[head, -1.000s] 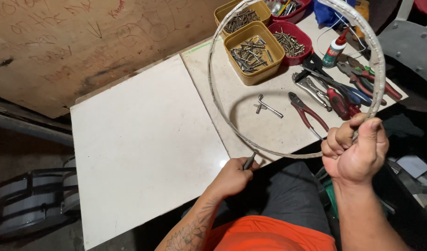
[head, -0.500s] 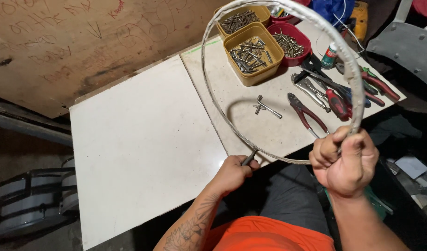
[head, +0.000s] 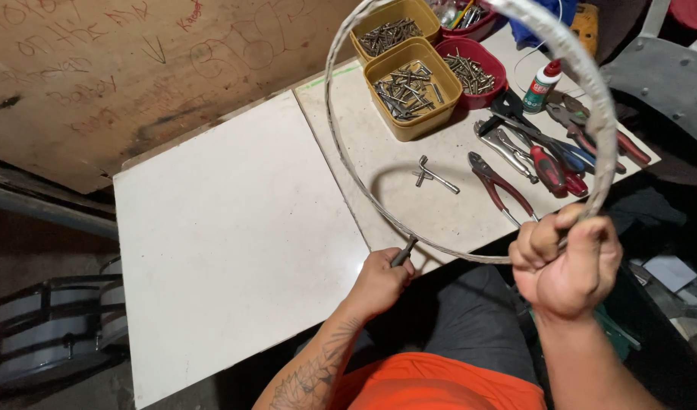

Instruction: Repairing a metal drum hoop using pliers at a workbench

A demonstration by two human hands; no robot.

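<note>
gripped in the clenched right hand [head: 567, 262]: a grey metal hoop [head: 341, 171], arcing up over the tabletop [head: 234, 228]. pinched by the left hand [head: 379, 281] at its lower edge: a small dark tool [head: 404, 252]. beyond: pliers [head: 500, 186], yellow screw tubs [head: 413, 87].

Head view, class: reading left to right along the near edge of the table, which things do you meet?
White board → left hand gripping a dark tool → grey hoop → right hand → dark chair.
</note>
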